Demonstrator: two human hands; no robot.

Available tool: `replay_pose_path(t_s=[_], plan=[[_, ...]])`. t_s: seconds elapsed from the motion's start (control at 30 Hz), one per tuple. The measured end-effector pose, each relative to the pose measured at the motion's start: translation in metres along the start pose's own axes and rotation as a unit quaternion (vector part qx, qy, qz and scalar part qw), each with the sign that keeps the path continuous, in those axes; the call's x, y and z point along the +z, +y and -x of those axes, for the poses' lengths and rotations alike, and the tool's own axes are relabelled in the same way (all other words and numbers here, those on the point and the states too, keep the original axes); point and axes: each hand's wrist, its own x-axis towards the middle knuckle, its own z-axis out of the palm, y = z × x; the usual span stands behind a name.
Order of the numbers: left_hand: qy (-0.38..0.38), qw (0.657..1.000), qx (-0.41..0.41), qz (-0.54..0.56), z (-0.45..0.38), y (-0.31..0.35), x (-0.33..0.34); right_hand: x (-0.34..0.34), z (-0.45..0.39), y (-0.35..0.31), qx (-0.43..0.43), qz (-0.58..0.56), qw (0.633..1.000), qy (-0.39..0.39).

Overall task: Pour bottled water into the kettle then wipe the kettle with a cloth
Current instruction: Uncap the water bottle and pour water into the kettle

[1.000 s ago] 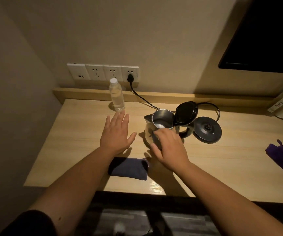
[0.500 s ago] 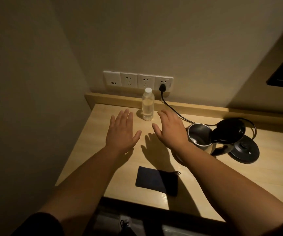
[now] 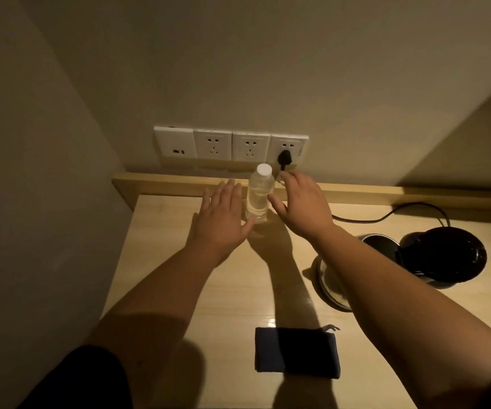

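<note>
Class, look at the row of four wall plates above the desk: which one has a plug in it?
The rightmost wall plate, behind the water bottle: a black plug sits in it. The others are empty.

Capped clear bottle upright; open steel kettle; folded dark cloth.

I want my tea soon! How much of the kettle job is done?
Only the start. The kettle stands with its lid flipped open, ready for water. Right now both hands, left and right, are open on either side of the bottle, which is upright with its cap on. Gripping, uncapping, pouring and wiping remain; the cloth lies folded on the desk.
</note>
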Motion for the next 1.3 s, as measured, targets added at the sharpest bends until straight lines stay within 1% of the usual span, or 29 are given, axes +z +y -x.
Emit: replay_pose_path(t_s=[0.17,0.23,0.33,0.43,0.53,0.6,0.7,0.77,0.87,0.97,1.03,1.13,1.23,1.3], plan=[[-0.012,0.995,-0.04,0.089,-0.024,0.007,0.008,0.0,-0.03,0.002,-0.043,-0.067,0.996,-0.029],[-0.033,0.987,-0.063,0.146,-0.034,0.011,0.012,0.0,-0.039,0.002,-0.052,-0.084,0.994,-0.036],[-0.042,0.971,-0.097,0.216,-0.048,0.018,0.014,0.001,-0.05,0.0,-0.056,-0.116,0.991,-0.045],[-0.058,0.951,-0.127,0.277,-0.055,0.025,0.016,0.003,-0.055,-0.001,-0.036,-0.164,0.985,-0.046],[-0.051,0.921,-0.14,0.36,-0.053,0.03,0.018,0.001,-0.05,0.002,-0.015,-0.226,0.972,-0.054],[-0.046,0.913,-0.143,0.38,-0.047,0.033,0.016,-0.005,-0.044,0.003,-0.005,-0.262,0.962,-0.074],[-0.036,0.906,-0.124,0.404,-0.036,0.034,0.008,-0.02,-0.038,0.006,0.011,-0.327,0.938,-0.11],[-0.056,0.887,-0.115,0.444,-0.026,0.036,-0.005,-0.033,-0.035,0.008,0.009,-0.361,0.923,-0.13],[-0.091,0.847,-0.116,0.511,-0.009,0.038,-0.02,-0.053,-0.029,0.006,-0.007,-0.38,0.91,-0.162],[-0.105,0.827,-0.129,0.538,0.002,0.041,-0.031,-0.068,-0.024,0.002,-0.021,-0.393,0.9,-0.188],[-0.107,0.829,-0.126,0.535,0.007,0.042,-0.04,-0.076,-0.02,-0.001,-0.035,-0.401,0.894,-0.196],[-0.097,0.862,-0.079,0.492,0.011,0.043,-0.055,-0.086,-0.016,-0.004,-0.053,-0.416,0.884,-0.206],[-0.102,0.877,-0.042,0.467,0.012,0.044,-0.066,-0.098,-0.011,-0.005,-0.062,-0.444,0.862,-0.235],[-0.11,0.882,-0.022,0.458,0.013,0.045,-0.07,-0.107,-0.009,-0.002,-0.074,-0.458,0.845,-0.265]])
